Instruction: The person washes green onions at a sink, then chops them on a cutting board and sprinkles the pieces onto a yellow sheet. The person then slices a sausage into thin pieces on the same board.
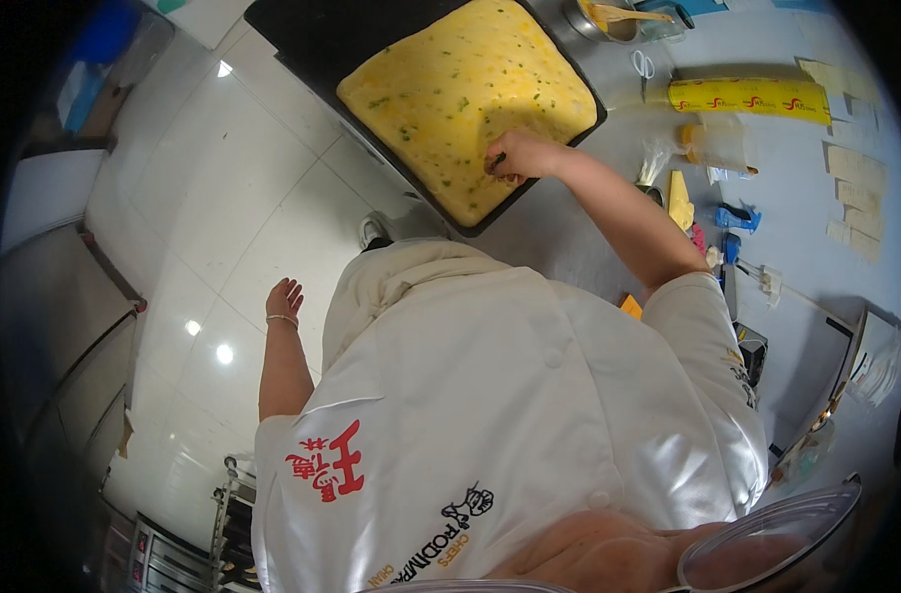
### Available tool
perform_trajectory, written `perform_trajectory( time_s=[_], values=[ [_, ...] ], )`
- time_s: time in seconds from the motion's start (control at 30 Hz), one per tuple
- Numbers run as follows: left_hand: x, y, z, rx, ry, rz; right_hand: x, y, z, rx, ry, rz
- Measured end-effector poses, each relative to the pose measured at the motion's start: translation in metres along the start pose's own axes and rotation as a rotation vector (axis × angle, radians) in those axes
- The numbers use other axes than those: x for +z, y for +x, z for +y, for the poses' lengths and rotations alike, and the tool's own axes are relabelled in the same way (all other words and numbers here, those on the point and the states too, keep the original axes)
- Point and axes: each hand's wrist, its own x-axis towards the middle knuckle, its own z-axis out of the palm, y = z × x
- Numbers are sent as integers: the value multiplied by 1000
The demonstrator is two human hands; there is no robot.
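Observation:
My right hand (523, 157) is over the near right part of a large yellow slab of dough or sponge (465, 89). Its fingers are curled together, with dark green bits (499, 158) showing between them. Whether the fingertips touch the slab cannot be made out. Green flecks like chopped scallion dot the puffy surface. A black baking tray (595, 126) holds the slab, its rim showing along the near and right edges. My left hand (284, 299) hangs at my side above the tiled floor, empty, fingers apart.
On the steel counter (561, 215) stand a metal bowl (622, 28) with a wooden spatula (621, 13) and white-handled scissors (643, 67). Along the wall are a yellow cling film box (750, 100), a plastic jug (721, 144) and a blue spray-bottle head (738, 218). A wheeled rack (235, 511) stands lower left.

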Motion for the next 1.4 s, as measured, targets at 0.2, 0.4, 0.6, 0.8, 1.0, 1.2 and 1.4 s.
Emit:
perform_trajectory(
  time_s=[0.2,0.4,0.6,0.8,1.0,1.2,1.4],
  values=[
    [12,-25,8,20,54,49,-60,36,32,-147,146,574],
    [1,-32,13,75,-1,60,-154,60,7,-191,104,665],
    [14,-12,14,69,3,3,-225,88,72,-255,-659,1142],
    [-22,-29,-21,34,-93,114,-225,60,35,120,-290,576],
    [-37,-22,-29,-22,-98,107,-199,81,0,-117,-520,604],
    [3,-46,6,81,-17,96,-189,123,-16,-41,-267,715],
    [4,-47,-1,63,-42,83,-161,123,-44,-230,-774,750]
  ],
)
